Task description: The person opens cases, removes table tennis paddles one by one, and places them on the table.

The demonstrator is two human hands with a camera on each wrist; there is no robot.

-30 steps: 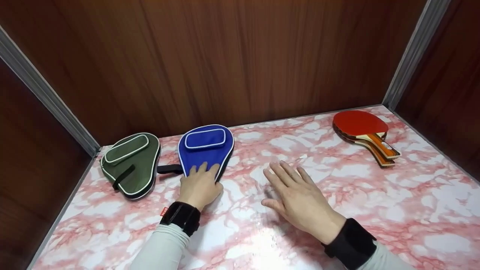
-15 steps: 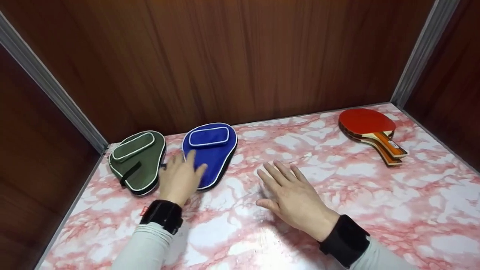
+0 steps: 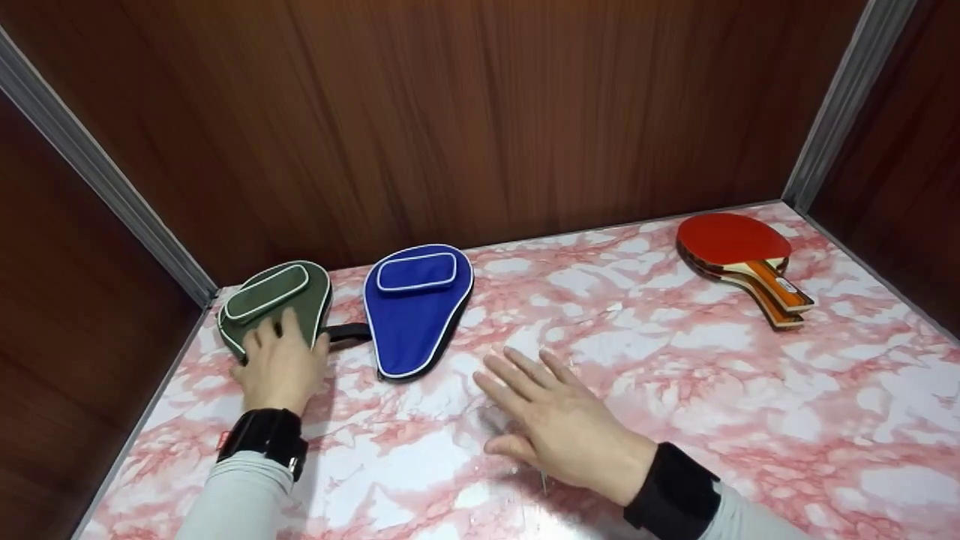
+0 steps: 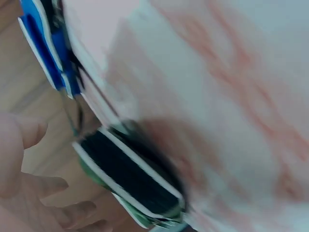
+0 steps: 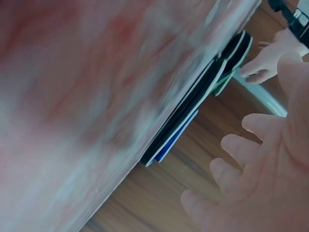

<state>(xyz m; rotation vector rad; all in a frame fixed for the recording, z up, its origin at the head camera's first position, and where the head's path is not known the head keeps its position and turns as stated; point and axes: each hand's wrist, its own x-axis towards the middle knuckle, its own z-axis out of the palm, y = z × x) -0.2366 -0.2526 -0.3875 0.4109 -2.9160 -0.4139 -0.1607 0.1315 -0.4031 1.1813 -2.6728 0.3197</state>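
Note:
My left hand [image 3: 283,369] hovers over the narrow lower end of a green paddle case [image 3: 266,294], its fingers spread and loosely bent. In the left wrist view the black side of the green case [image 4: 130,169] shows beside the fingers [image 4: 72,212], and nothing is gripped. A blue paddle case [image 3: 416,311] with white piping lies flat to its right. My right hand [image 3: 559,420] is held palm down over the table with straight, spread fingers, holding nothing. The right wrist view shows that hand [image 5: 270,164] apart from the cases.
Table tennis paddles [image 3: 733,238], stacked with red rubber up, lie at the back right of the pink marbled table [image 3: 675,360]. A black strap [image 3: 349,331] runs between the two cases. Brown wooden panels [image 3: 480,120] enclose the back and sides.
My left hand has left the blue case and moved left to the green one. My right hand has shifted slightly left and nearer. Both cases and the paddles stay in place.

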